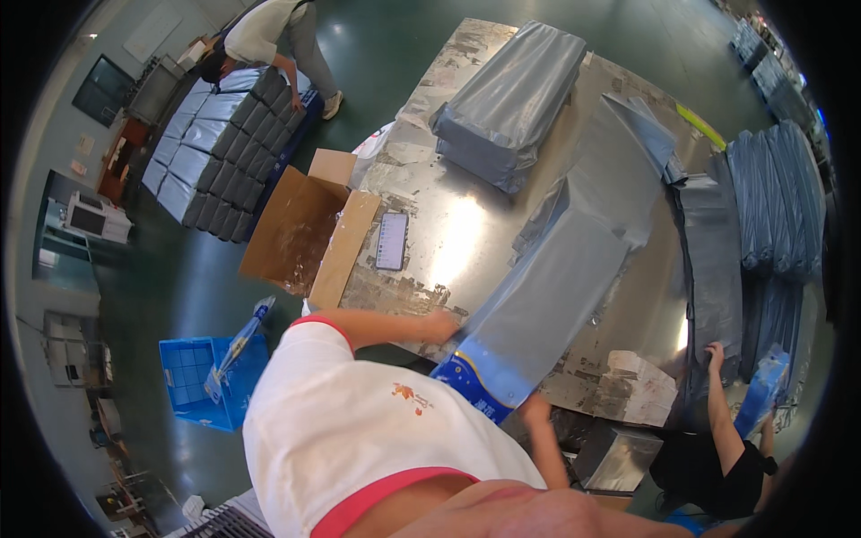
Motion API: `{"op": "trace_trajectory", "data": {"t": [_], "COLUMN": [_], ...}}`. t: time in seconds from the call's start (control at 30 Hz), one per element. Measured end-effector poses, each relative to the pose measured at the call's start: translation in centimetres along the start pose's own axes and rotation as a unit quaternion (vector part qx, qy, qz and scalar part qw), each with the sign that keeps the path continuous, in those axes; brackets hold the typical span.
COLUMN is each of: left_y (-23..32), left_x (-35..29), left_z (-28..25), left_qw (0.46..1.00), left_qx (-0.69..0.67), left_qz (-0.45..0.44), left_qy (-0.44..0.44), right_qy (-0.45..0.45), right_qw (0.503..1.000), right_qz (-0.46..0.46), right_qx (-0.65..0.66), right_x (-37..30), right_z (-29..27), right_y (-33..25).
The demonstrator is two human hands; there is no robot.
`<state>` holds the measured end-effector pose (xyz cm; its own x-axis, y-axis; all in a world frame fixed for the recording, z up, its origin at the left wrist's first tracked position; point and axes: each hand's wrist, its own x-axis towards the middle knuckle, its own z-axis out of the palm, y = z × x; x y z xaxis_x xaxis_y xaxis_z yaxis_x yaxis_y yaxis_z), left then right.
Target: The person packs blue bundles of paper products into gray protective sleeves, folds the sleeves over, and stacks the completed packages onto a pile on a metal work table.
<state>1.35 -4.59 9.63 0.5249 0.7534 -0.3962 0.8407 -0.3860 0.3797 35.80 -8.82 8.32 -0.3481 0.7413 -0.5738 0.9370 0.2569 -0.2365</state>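
A long grey plastic bag (556, 287) lies slantwise across the metal-topped table (421, 215). Its near end meets a blue printed plastic bag (475, 386) just before my body. My left hand (439, 325) is curled closed at the left edge of these bags; what its fingers hold is hidden. On the other side, my right hand (535, 410) is beside the blue bag's lower right edge, its fingers smeared and partly hidden. Further grey film (619, 161) lies rumpled beyond the long bag. A stack of grey packages (511, 99) stands at the table's far side.
A phone (392, 241) lies near an open cardboard box (300, 229). A blue crate (211, 381) stands on the floor at left. One person (269, 36) bends over stacked grey packages (220, 148); another person's hand (715, 354) touches dark grey bags (713, 260) at right.
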Motion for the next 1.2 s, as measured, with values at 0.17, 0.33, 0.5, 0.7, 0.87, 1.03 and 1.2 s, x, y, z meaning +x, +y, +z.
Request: {"op": "trace_trajectory", "data": {"t": [0.17,0.33,0.5,0.7,0.87,1.03,1.2], "left_y": [2.4,2.7,3.6,3.7,-2.4,-0.9,-6.6], "left_x": [-5.7,-1.2,7.2,7.2,2.5,-1.5,-9.2], "left_z": [6.5,4.6,-1.8,-7.8,0.9,7.2,4.7], "left_qw": [0.972,0.980,0.938,0.993,0.995,0.690,0.723], "left_qx": [0.001,0.016,-0.132,-0.028,-0.067,-0.680,-0.639], "left_qz": [0.062,0.120,0.270,0.031,0.015,-0.245,-0.262], "left_qy": [-0.226,-0.156,0.174,0.111,0.071,-0.048,-0.001], "right_qy": [-0.051,0.133,0.159,0.228,0.172,0.156,0.088], "right_qw": [0.979,0.945,0.918,0.938,0.644,0.570,0.491], "right_qz": [0.007,-0.187,-0.160,0.030,0.198,0.190,0.162], "right_qx": [0.195,0.232,0.327,0.259,0.718,0.784,0.851], "right_x": [-8.6,-1.3,1.7,3.6,4.4,4.6,2.6], "right_z": [6.4,5.9,-7.3,-5.1,2.1,0.5,1.7], "right_y": [-4.6,-4.5,-12.6,-5.3,-2.3,-5.1,-2.9]}}
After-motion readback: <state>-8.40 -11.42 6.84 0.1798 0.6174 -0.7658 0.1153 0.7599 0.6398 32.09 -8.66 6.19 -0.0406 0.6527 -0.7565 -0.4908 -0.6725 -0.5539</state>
